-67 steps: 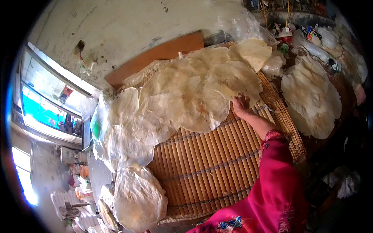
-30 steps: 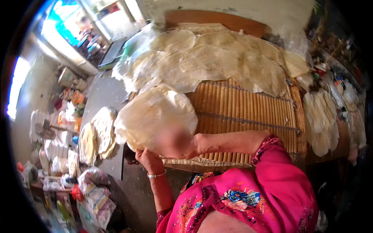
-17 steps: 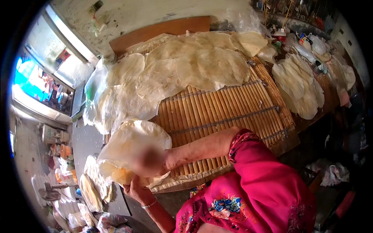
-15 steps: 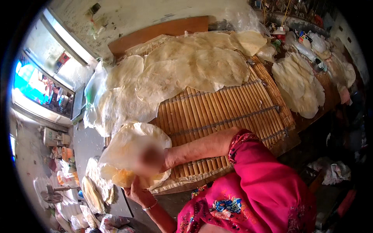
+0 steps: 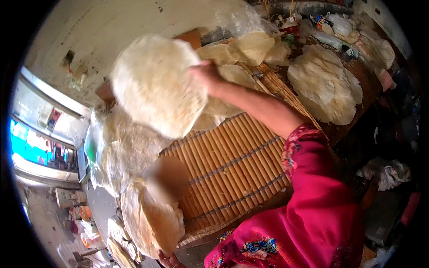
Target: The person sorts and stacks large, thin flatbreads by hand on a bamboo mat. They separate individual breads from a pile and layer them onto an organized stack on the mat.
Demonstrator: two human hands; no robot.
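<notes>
A large, thin, round, pale sheet [image 5: 154,85], like an oversized papad, is up in the air, slightly blurred. My right hand [image 5: 208,77] is closed on its right edge, with the arm stretched far forward. Close to me at the lower left lie more thin round sheets [image 5: 154,221], yellowish and overlapping. At their near edge is my left hand [image 5: 168,260], its fingers closed on the rim and mostly cut off by the picture's lower edge. A blurred round patch hides the upper right of that pile.
A bamboo-slat mat [image 5: 232,165] covers the table, with several sheets [image 5: 223,107] along its far side. Another sheet pile [image 5: 324,85] sits at the right, near plastic bags [image 5: 342,24]. Crumpled clear plastic [image 5: 127,143] lies at the left, below the window [image 5: 40,147].
My right hand has swung from the near pile forward and up, lifting one sheet. My left hand has stayed low at the pile's edge. The whole view has shifted and tilted.
</notes>
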